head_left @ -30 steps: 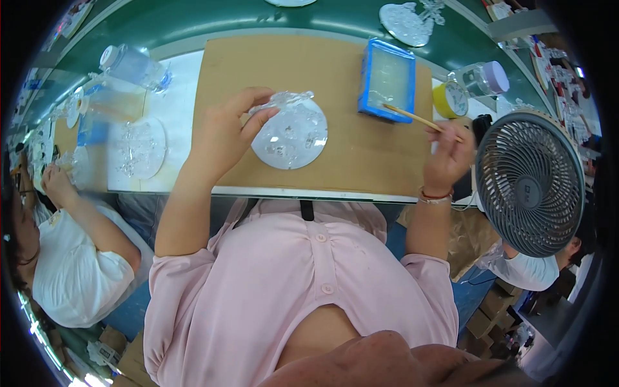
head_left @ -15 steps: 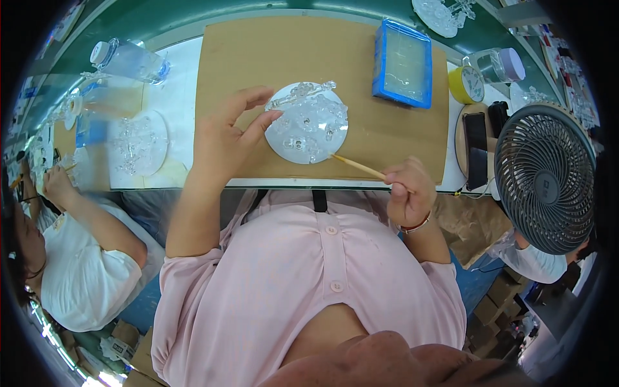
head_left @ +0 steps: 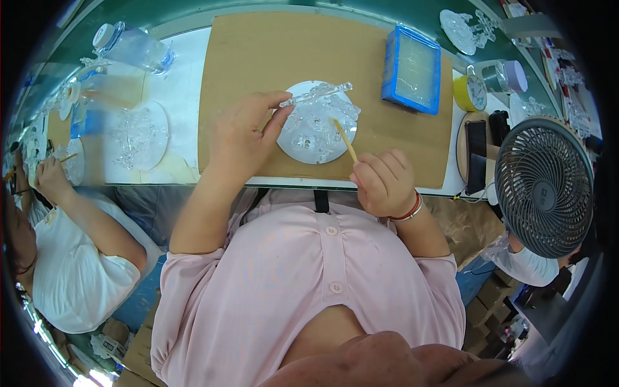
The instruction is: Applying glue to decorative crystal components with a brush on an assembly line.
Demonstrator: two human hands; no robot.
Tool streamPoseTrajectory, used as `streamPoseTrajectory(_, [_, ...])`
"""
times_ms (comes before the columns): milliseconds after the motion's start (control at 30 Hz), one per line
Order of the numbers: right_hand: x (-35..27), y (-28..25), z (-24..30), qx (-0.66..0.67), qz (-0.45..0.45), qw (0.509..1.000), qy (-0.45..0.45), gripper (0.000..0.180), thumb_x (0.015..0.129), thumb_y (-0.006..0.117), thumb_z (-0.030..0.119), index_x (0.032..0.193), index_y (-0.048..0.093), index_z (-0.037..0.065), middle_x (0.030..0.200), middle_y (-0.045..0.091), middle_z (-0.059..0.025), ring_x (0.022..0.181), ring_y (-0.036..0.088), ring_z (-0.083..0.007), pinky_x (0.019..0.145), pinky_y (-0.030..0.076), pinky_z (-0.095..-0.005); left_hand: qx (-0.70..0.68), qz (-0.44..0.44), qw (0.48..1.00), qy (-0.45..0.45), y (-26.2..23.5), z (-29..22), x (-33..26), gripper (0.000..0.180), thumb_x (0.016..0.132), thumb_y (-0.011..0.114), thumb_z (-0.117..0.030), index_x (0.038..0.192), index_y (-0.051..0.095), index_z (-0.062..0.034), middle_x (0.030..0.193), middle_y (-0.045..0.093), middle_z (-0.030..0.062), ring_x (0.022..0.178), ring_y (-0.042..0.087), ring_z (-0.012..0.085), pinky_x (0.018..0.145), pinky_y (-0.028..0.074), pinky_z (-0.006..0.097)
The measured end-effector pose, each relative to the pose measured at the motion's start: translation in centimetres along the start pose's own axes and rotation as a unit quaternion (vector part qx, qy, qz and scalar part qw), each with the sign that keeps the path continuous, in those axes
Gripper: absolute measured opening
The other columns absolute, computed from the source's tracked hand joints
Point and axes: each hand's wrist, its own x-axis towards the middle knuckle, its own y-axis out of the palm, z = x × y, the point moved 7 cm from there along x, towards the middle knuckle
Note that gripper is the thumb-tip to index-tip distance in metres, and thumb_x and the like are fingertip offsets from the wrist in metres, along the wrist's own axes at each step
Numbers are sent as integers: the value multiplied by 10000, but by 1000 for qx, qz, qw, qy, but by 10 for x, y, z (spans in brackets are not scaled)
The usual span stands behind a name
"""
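A round white disc (head_left: pixel 300 152) bearing several clear plastic pieces lies on a brown cardboard sheet (head_left: pixel 258 51). My left hand (head_left: pixel 253 126), closed in a pinch at the disc's upper left, grips the end of a long clear plastic piece (head_left: pixel 325 90) that slants over the disc. In my right hand (head_left: pixel 385 182) is a thin wooden stick (head_left: pixel 346 142), its tip over the clear pieces right of the disc's middle. Whether that tip touches a piece is too small to tell.
At the back right stands a blue-rimmed clear box (head_left: pixel 412 69). Beyond it are yellow tape (head_left: pixel 470 93), a lidded jar (head_left: pixel 496 75), a phone (head_left: pixel 476 151) and a black fan (head_left: pixel 545 190). A bottle (head_left: pixel 132 48) and another disc (head_left: pixel 151 138) lie left, near a co-worker (head_left: pixel 90 258).
My left hand has closed on the long clear piece. My right hand has moved left, swinging the stick steeper, its tip from the disc's lower edge to the pieces further in.
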Motion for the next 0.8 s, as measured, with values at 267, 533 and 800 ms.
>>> streamPoseTrajectory(267, [-3, -1, -15, 111, 24, 989, 90, 106, 886, 561, 82, 953, 511, 17, 751, 592, -133, 572, 519, -240, 536, 406, -340, -4, -30, 999, 40, 1, -4, -1, 164, 745, 739, -42, 892, 669, -56, 848, 687, 67, 731, 668, 193, 636, 511, 287])
streamPoseTrajectory(533, [-4, 10, -30, 214, 1, 962, 168, 90, 958, 471, 95, 957, 507, 13, 822, 628, -139, 631, 590, -216, 583, 448, -297, -32, -49, 995, 82, 4, -4, 0, 103, 779, 692, -85, 868, 642, -72, 777, 646, 58, 653, 623, 226, 552, 481, 326])
streamPoseTrajectory(800, [11, -5, -20, 138, 54, 979, 137, 92, 846, 543, -3, 934, 525, 15, 792, 628, -140, 590, 557, -247, 554, 440, -326, -12, -59, 994, 96, 2, -4, -2, 113, 779, 693, -102, 873, 631, -90, 778, 644, 46, 659, 628, 223, 552, 486, 328])
